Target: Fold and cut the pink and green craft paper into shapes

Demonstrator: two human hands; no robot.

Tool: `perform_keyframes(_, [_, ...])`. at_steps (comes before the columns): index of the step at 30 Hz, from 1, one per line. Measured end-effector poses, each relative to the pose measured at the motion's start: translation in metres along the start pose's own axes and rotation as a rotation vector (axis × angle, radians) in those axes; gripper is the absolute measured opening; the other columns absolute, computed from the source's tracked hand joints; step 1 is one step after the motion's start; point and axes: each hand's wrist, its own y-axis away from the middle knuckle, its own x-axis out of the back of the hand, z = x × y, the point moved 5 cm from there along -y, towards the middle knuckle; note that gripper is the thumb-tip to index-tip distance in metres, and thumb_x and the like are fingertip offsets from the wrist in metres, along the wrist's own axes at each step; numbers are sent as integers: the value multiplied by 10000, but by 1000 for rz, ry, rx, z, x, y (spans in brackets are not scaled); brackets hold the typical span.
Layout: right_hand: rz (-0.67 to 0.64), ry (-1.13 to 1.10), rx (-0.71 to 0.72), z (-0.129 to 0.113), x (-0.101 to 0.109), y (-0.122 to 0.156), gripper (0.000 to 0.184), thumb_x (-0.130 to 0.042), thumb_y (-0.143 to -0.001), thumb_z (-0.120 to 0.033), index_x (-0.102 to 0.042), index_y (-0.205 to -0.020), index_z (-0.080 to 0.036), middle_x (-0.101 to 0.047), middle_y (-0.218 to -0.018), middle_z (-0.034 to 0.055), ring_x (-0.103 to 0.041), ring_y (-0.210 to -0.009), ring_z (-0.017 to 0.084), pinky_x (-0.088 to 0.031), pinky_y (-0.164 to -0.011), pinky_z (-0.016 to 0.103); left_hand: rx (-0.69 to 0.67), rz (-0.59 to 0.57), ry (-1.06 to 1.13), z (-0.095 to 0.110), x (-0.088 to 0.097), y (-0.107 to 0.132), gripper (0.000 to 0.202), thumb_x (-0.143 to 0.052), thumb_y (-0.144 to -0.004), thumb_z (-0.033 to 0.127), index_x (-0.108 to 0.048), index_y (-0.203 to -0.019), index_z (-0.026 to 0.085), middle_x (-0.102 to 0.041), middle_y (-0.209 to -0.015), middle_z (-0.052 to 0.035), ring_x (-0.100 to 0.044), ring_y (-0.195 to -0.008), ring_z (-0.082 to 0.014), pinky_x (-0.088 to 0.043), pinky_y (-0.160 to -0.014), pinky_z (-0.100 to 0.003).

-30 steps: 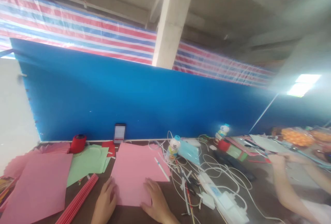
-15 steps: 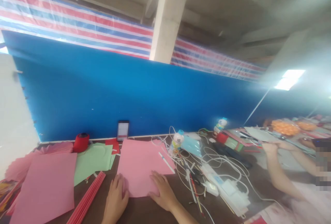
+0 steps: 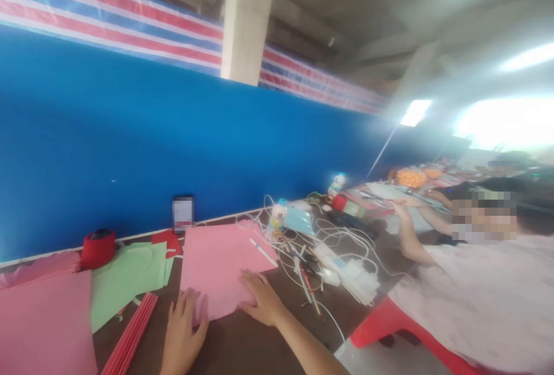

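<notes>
A pink paper sheet (image 3: 216, 254) lies on the dark table in front of me. My left hand (image 3: 184, 326) rests at its near left corner, fingers stretched out and thumb apart. Over the near right edge lies my right hand (image 3: 262, 297), flat with fingers spread. A thin white stick (image 3: 263, 252) lies across the sheet's right side. Left of my left hand is a pleated strip of pink paper (image 3: 132, 334). Beyond it are light green sheets (image 3: 130, 271) and another large pink sheet (image 3: 43, 323).
A red thread cone (image 3: 98, 249) and a phone-like device (image 3: 183, 213) stand by the blue partition (image 3: 173, 132). To the right are a bottle (image 3: 278, 219), tangled white cables and a power strip (image 3: 346, 274). A co-worker (image 3: 480, 294) sits further right on a red stool (image 3: 381, 323).
The view has turned to the right, showing more of the co-worker and the red stool. Both my hands stay on the pink sheet, nearly unchanged.
</notes>
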Motion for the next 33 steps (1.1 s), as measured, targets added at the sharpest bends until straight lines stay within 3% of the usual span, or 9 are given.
perform_keyframes(8, [38,28,-10,-3,-1,0,574,-483,-812,-466,-361,-1322,-233,-325,-1409,59,-251,-1307,212,-189,-1067,391,-77,-33,-102,19,7,2,499,-521,-726,373,-519,-1197,206,-412,-1346,-100,-201,-1316,-316,-152,-1037,-552])
perform_keyframes(15, [93,0,-3,-1,-2,2,529,-483,-818,-450,-416,-1292,-225,-380,-1377,64,-286,-1293,219,-224,-1058,401,-66,-64,-74,10,4,-1,398,-474,-784,394,-578,-1124,217,-492,-1288,-90,-357,-1250,-276,-215,-1032,-514])
perform_keyframes(22, [198,-140,-42,11,0,5,455,-473,-831,-426,-502,-1223,-195,-467,-1311,85,-380,-1240,225,-288,-1036,402,-135,-61,53,8,5,-3,284,-429,-838,375,-649,-972,257,-637,-1098,-41,-486,-1151,-253,-302,-990,-501])
perform_keyframes(28, [194,-220,-22,16,0,8,642,-632,-681,-520,-497,-1220,-200,-450,-1320,109,-366,-1243,269,-297,-1029,434,-126,-33,89,14,11,-8,252,-455,-834,372,-672,-905,266,-677,-997,-32,-571,-1042,-231,-347,-974,-471])
perform_keyframes(33, [300,-350,-104,28,-1,5,335,-495,-826,-399,-597,-1066,-188,-573,-1182,95,-470,-1165,225,-345,-1007,411,-144,-42,103,24,15,-10,249,-449,-840,362,-673,-884,263,-681,-976,-33,-581,-1021,-223,-376,-959,-462])
